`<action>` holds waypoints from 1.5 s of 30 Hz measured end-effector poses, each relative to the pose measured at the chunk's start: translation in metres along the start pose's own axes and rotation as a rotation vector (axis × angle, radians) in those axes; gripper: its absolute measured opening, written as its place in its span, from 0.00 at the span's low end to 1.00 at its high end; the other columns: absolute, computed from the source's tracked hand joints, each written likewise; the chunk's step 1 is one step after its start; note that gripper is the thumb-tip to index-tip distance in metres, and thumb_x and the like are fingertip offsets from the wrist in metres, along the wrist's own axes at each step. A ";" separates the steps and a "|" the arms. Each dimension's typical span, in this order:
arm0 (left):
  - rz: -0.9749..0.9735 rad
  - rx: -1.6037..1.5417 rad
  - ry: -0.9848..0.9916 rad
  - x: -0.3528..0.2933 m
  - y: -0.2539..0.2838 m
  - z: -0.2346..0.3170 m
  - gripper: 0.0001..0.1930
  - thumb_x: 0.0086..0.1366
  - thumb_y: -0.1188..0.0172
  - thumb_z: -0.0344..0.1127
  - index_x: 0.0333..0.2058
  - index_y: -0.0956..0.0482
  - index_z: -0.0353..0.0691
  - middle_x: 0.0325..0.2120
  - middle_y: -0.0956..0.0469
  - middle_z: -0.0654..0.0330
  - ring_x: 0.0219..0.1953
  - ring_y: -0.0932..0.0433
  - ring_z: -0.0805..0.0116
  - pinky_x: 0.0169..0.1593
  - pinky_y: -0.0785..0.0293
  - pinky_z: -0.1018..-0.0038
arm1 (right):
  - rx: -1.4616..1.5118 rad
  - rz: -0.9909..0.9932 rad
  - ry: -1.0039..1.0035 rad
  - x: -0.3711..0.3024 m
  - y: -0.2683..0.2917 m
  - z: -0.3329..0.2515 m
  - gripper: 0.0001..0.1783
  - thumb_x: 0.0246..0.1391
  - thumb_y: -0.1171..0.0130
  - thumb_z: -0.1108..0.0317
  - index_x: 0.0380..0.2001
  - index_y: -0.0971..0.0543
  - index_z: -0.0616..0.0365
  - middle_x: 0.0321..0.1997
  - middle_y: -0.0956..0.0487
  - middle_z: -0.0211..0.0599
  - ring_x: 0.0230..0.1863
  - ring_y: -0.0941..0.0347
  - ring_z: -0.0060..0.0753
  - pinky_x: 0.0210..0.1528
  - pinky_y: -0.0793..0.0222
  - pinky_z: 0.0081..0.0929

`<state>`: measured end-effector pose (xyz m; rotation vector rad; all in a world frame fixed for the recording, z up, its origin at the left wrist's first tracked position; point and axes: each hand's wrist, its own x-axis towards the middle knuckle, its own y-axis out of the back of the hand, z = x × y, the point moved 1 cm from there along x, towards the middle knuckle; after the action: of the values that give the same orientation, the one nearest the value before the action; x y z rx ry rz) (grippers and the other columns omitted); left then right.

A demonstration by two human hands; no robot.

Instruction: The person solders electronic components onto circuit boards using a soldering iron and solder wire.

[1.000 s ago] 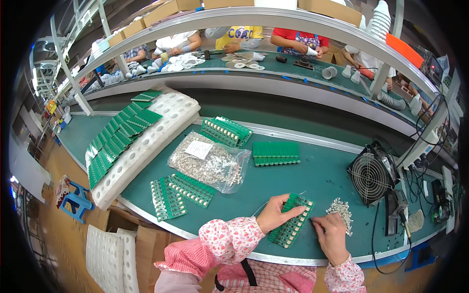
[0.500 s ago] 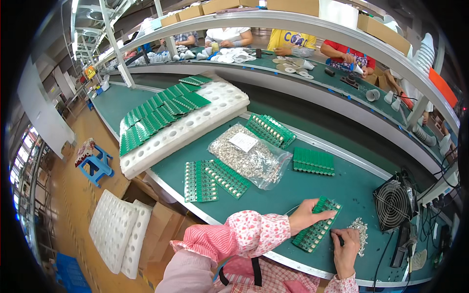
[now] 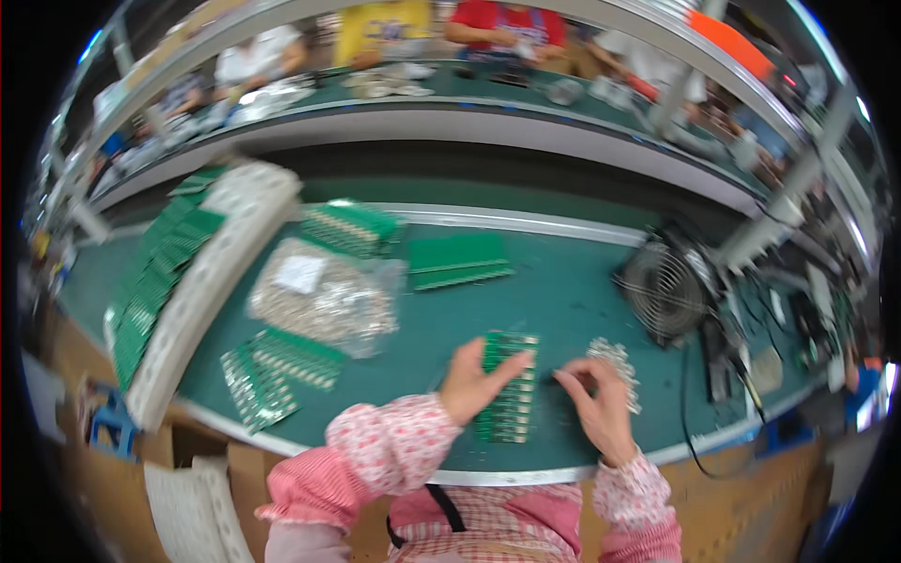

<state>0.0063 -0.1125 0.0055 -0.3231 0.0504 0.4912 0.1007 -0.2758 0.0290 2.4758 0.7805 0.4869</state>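
My left hand (image 3: 474, 383) grips a green circuit board panel (image 3: 510, 413) by its left side, thumb laid across the upper part. Small pale components line the panel's right edge. A short way to the right is my right hand (image 3: 603, 405), its thumb and index finger pinched together, apart from the panel. Whatever sits between those fingertips is too small and blurred to make out. Right beside that hand lies a loose pile of small white components (image 3: 621, 364), partly covered by its fingers.
A clear bag of small pale parts (image 3: 324, 296) lies left, among panels with components (image 3: 272, 375). Beyond is a stack of green panels (image 3: 460, 261). A white foam tray (image 3: 211, 281) bears many panels. A black fan (image 3: 662, 291) and cables stand right. People work across the far bench.
The whole view has swung to the right and blurred. My right hand's fingertips have come away from the panel's edge, leaving a wider gap. The left hand keeps its hold on the panel.
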 end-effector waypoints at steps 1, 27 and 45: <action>-0.025 0.031 -0.022 0.001 -0.002 0.000 0.10 0.60 0.37 0.34 0.38 0.24 0.36 0.29 0.21 0.64 0.31 0.24 0.78 0.34 0.26 0.79 | 0.232 -0.026 -0.055 0.003 -0.002 0.005 0.05 0.51 0.38 0.71 0.29 0.22 0.60 0.29 0.25 0.33 0.32 0.28 0.25 0.33 0.32 0.21; -0.114 0.291 -0.174 -0.003 -0.012 -0.002 0.09 0.57 0.36 0.29 0.36 0.25 0.35 0.28 0.21 0.64 0.30 0.25 0.81 0.34 0.27 0.80 | 0.822 -0.327 -0.253 0.020 -0.003 0.016 0.09 0.58 0.43 0.69 0.34 0.28 0.64 0.32 0.22 0.34 0.35 0.25 0.20 0.41 0.27 0.18; -0.199 -0.100 0.091 -0.004 -0.009 -0.006 0.13 0.54 0.34 0.26 0.38 0.26 0.37 0.29 0.24 0.65 0.31 0.24 0.77 0.35 0.25 0.78 | 0.195 0.146 -0.010 0.010 0.017 0.020 0.07 0.53 0.40 0.71 0.35 0.24 0.61 0.31 0.22 0.34 0.34 0.25 0.28 0.38 0.29 0.25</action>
<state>0.0068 -0.1236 0.0026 -0.4440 0.0810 0.2818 0.1245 -0.2885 0.0240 2.7280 0.6749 0.4697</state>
